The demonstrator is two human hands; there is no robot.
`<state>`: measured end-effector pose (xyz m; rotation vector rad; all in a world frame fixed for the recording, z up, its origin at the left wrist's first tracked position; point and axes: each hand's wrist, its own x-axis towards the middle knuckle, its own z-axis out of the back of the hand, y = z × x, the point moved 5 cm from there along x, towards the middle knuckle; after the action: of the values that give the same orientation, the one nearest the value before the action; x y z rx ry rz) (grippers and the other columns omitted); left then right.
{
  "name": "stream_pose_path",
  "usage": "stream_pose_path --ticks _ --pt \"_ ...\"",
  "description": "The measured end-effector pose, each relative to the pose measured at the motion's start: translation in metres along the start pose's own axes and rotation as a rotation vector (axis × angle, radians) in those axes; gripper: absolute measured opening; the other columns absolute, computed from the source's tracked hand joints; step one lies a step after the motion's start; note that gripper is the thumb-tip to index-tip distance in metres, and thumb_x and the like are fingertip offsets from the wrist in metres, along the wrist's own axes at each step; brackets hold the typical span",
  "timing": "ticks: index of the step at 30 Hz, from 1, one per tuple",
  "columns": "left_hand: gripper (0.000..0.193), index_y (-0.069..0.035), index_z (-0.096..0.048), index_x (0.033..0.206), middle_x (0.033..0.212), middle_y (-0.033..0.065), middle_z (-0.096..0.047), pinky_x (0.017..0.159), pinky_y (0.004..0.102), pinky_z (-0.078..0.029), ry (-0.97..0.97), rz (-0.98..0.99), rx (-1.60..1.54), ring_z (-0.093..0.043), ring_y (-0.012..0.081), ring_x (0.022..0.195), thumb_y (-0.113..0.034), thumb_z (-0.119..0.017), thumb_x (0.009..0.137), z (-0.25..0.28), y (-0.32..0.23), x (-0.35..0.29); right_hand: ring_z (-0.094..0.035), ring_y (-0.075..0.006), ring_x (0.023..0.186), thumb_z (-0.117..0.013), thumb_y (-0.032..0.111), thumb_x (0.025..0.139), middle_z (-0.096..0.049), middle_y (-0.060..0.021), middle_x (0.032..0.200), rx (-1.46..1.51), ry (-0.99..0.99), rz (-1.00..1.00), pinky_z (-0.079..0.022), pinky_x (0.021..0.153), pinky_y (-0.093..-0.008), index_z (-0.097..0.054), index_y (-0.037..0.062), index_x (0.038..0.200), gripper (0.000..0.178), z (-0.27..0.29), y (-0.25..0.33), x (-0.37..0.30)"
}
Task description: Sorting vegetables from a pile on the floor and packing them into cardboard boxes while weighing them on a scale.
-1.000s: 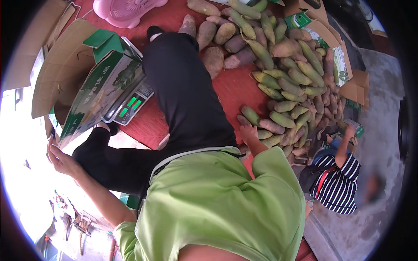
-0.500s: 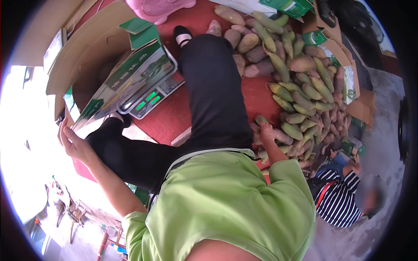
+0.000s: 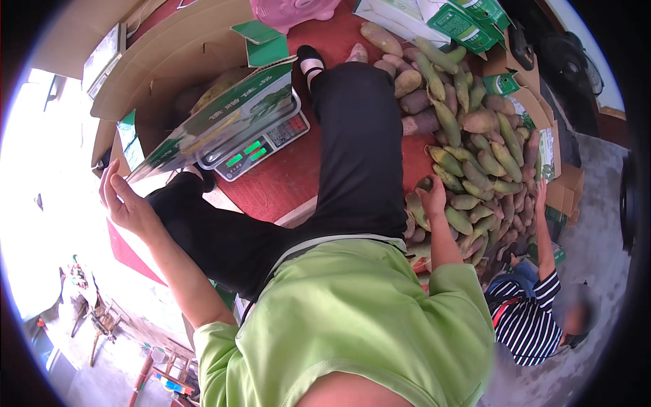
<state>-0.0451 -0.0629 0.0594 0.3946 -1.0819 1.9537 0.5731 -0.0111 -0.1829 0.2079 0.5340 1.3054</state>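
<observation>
My right hand (image 3: 435,201) is closed around a radish (image 3: 425,183); only its dark rounded end shows clearly above the fingers. Around and beneath that hand spreads a heap of long green and purplish radishes (image 3: 475,180). Far to the left, my left hand (image 3: 129,207) is raised with fingers stretched out, holding nothing. It is nearest the lower corner of an uncovered carton (image 3: 224,112) with a green printed side. Inside the carton, partly hidden by its wall, lie some radishes (image 3: 218,88). Under it sits a scale (image 3: 278,139) with lit green digits.
A pink fan-like object (image 3: 291,12) stands at the top on the red mat (image 3: 268,180). Green-and-white cartons (image 3: 447,20) lie top right. Beyond the heap, a person in a striped shirt (image 3: 525,319) reaches an arm toward it. Brown cardboard (image 3: 564,193) stands there too.
My right hand has lifted slightly up and right with the radish. The view has shifted, showing more inside the carton. The other person's arm now stretches toward the heap.
</observation>
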Motion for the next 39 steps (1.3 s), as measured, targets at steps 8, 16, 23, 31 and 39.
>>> stream_pose_path --ticks 8,16,23,31,39 --pt "0.029 -0.005 -0.066 0.104 0.106 0.0043 -0.06 0.082 0.0265 -0.042 0.01 0.031 -0.055 -0.054 0.0137 0.095 -0.022 -0.044 0.098 0.002 0.001 0.002 -0.058 -0.0258 0.095 -0.075 0.003 0.067 -0.057 -0.0126 0.107 0.646 -0.096 0.015 -0.045 0.084 -0.0316 -0.052 0.0006 0.111 0.05 -0.001 0.05 0.032" --pt "0.025 -0.004 -0.066 0.103 0.105 0.0034 -0.06 0.079 0.0252 -0.044 0.019 0.119 -0.084 -0.055 0.0125 0.093 -0.018 -0.046 0.097 -0.001 0.013 -0.002 -0.056 -0.0268 0.098 -0.075 0.002 0.065 -0.055 -0.0129 0.108 0.236 -0.137 0.144 -0.045 0.086 -0.0334 -0.055 0.0031 0.114 0.053 -0.028 0.053 0.028" --pt "0.024 -0.002 -0.067 0.097 0.102 0.0065 -0.063 0.084 0.0287 -0.045 -0.018 -0.035 -0.078 -0.057 0.0166 0.094 -0.018 -0.049 0.096 -0.004 -0.001 0.005 -0.056 -0.0274 0.1 -0.076 0.005 0.064 -0.056 -0.0133 0.108 0.308 -0.144 0.026 -0.045 0.087 -0.0339 -0.058 0.0044 0.112 0.051 -0.041 0.02 0.035" --pt "0.028 -0.005 -0.067 0.101 0.105 0.0053 -0.063 0.093 0.0311 -0.039 0.007 0.053 -0.071 -0.052 0.0177 0.103 -0.023 -0.046 0.097 -0.001 0.0 0.004 -0.054 -0.0196 0.102 -0.072 -0.002 0.071 -0.055 -0.0108 0.113 0.69 -0.124 0.027 -0.044 0.089 -0.0305 -0.055 -0.0003 0.116 0.048 -0.002 0.052 0.064" --pt "0.022 0.0 -0.066 0.096 0.102 0.0081 -0.062 0.089 0.0297 -0.041 0.005 0.099 -0.176 -0.054 0.0186 0.099 -0.012 -0.048 0.095 -0.004 -0.002 0.003 -0.057 -0.0159 0.097 -0.067 -0.002 0.079 -0.058 -0.0104 0.109 0.778 -0.401 0.263 -0.045 0.086 -0.027 -0.048 -0.004 0.123 0.048 0.136 0.184 0.079"
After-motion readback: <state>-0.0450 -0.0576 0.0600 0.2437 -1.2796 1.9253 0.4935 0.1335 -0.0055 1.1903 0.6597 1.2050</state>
